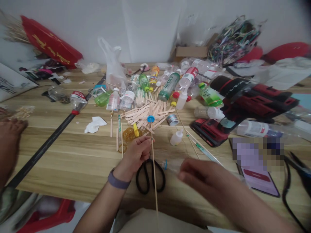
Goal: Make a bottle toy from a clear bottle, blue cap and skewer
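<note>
My left hand (pixel 139 150), with a purple band at the wrist, pinches a thin wooden stick (pixel 155 181). A blue bottle cap (pixel 150 118) sits at the stick's far end, and a small dark wrap shows beside my fingertips. To the right, my right hand (pixel 198 173) is curled with fingers and thumb together, slightly blurred; whatever it holds is hidden. Next to it lies a small clear bottle with a blue-and-white cap (pixel 165 164); I cannot tell whether they touch. Black-handled scissors (pixel 143 184) lie under the stick. A small white dropper bottle (pixel 176 137) stands beyond.
Popsicle sticks (pixel 138 113), rubber bands (pixel 128 134) and plastic bottles (pixel 170 85) crowd the middle. A red cordless drill (pixel 225 113) and a phone (pixel 257 171) are right. Another person's hand (pixel 11 139) rests left, near a dark pole (pixel 46 147) topped by a cut bottle.
</note>
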Tool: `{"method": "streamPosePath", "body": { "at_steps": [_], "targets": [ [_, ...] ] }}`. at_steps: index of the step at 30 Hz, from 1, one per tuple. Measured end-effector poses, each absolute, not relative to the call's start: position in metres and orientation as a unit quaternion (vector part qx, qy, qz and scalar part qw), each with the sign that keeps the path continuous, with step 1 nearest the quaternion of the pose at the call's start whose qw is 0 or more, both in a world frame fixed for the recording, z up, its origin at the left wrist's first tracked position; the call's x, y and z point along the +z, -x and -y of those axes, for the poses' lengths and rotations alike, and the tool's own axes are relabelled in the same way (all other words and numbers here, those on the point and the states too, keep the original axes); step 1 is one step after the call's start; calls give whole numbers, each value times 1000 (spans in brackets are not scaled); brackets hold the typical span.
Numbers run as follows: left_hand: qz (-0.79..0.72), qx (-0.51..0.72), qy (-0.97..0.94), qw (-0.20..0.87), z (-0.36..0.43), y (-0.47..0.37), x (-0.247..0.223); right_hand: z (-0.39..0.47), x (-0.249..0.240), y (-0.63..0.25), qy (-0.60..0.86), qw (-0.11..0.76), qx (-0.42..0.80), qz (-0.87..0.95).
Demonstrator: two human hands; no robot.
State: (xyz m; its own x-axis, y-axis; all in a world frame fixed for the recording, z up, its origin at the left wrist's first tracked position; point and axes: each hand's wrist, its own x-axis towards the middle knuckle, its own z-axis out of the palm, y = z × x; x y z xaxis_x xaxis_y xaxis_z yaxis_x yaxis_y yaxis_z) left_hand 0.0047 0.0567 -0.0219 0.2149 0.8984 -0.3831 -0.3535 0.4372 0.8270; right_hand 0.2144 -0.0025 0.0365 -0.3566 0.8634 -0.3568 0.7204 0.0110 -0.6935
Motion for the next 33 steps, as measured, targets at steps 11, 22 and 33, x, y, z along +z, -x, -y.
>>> {"method": "streamPosePath", "body": {
  "at_steps": [11,22,33],
  "targets": [
    [-444,440,-300,720,-57,-12,-32,-11,20,-195,546,120,579,594],
    [-417,433,-278,749,-55,-15,-34,19,4,-150,418,234,827,294],
    [-393,405,-282,776,-54,-12,-30,28,-2,-149,396,249,835,288]
  ]
}}
